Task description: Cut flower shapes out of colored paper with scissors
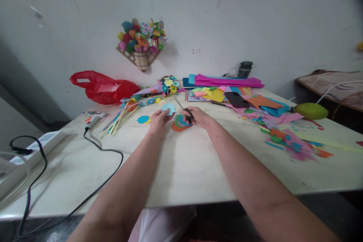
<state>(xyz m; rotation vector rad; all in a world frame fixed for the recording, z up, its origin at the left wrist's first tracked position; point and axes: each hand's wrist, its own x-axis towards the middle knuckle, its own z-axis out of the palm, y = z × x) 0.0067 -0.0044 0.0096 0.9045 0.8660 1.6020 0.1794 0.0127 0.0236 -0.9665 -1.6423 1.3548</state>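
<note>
Wall basket (141, 61) contains colorful flowers (143, 38); left hand (159, 121) grips light-blue paper (169, 109), right hand (195, 116) (fingers bent) scissors (178, 101).

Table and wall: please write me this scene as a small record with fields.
left hand: holds light blue paper
right hand: holds scissors
near right hand: paper pieces, orange, green and blue
left side: glue gun, red bag
right side: phone among colored papers
back: bottle
wall: flower decoration
</note>
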